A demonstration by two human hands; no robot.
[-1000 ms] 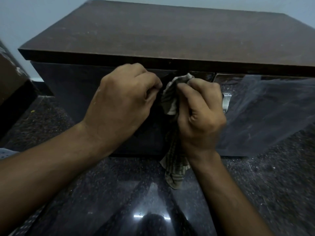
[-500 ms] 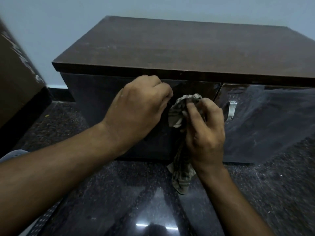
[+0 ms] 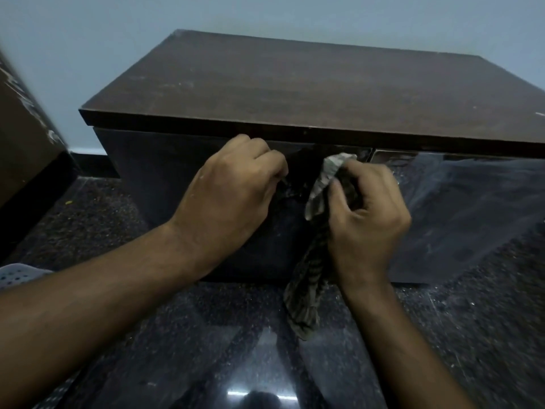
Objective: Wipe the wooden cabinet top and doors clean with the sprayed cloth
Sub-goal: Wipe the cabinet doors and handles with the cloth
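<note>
Head view: right hand (image 3: pixel 368 219) clamps bunched cloth (image 3: pixel 317 231) against left door (image 3: pixel 165 184), tail hanging toward floor. Left hand (image 3: pixel 233 199) curled beside it; contents unclear. Cabinet top (image 3: pixel 295 93) lies above both; right nearer.

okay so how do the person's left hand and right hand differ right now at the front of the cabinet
The right hand grips the striped cloth, which hangs down from it toward the floor; the left hand has no cloth. The left hand's fingers are curled at the left door near its top edge, but what they hold is hidden. The left hand sits slightly higher and further left than the right hand. Both are curled, backs toward the camera, close together below the cabinet top.
</note>
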